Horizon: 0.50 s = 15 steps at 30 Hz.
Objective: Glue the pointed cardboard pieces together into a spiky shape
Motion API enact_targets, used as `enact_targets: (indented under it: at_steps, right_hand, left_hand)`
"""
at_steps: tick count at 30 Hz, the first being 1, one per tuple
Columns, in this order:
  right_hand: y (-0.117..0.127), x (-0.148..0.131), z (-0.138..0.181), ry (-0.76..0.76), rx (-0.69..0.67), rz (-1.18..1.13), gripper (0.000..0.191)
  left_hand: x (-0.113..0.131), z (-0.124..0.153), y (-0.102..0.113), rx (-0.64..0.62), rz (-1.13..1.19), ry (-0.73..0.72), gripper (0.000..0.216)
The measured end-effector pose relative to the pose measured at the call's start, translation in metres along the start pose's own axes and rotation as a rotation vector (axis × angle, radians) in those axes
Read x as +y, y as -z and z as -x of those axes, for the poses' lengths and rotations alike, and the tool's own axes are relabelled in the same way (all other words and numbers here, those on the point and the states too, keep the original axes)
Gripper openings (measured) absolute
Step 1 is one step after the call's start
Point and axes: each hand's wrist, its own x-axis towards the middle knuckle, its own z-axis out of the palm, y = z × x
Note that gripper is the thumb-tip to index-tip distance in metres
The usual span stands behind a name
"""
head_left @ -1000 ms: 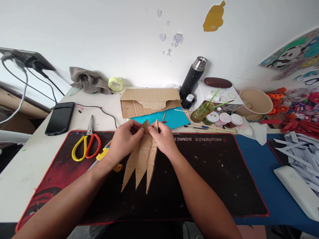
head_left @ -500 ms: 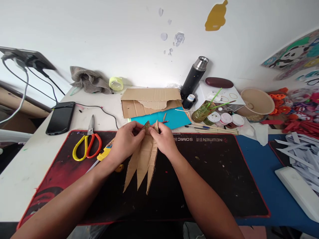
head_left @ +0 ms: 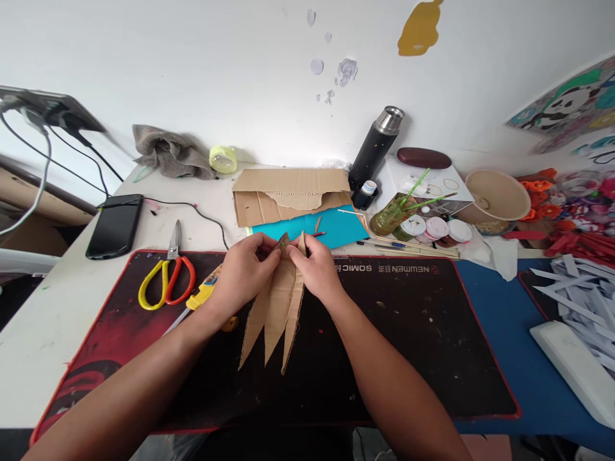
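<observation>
Three long pointed cardboard pieces (head_left: 276,314) fan out over the black and red desk mat (head_left: 408,333), their tips aimed toward me. My left hand (head_left: 243,275) pinches their joined top end from the left. From the right, my right hand (head_left: 317,269) pinches the same top end. Both sets of fingers are closed on the cardboard. A yellow utility knife (head_left: 204,296) lies partly under my left wrist.
Yellow and orange scissors (head_left: 166,278) lie on the mat's left. A phone (head_left: 114,225) sits farther left. Behind my hands are a blue sheet (head_left: 331,229), a cardboard box (head_left: 288,192), a black flask (head_left: 377,144), paint pots (head_left: 432,227) and a brown bowl (head_left: 494,195). White paper strips (head_left: 576,294) lie right.
Almost nothing has moved. Both hands stay pinched on the top of the cardboard pieces; only the camera view has shifted slightly.
</observation>
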Motion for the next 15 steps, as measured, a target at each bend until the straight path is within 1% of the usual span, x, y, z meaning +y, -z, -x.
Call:
enact_targets:
  at_steps: [5,15]
  right_hand:
    - [-0.003,0.002,0.0,-0.003,0.009,0.008,0.018]
    - [-0.011,0.002,0.003,0.026,0.012,0.06,0.019]
  left_hand:
    - [-0.001,-0.002,0.001,0.014,-0.131,-0.031,0.012]
    - [-0.001,-0.006,0.005,0.005,-0.453,-0.14,0.021]
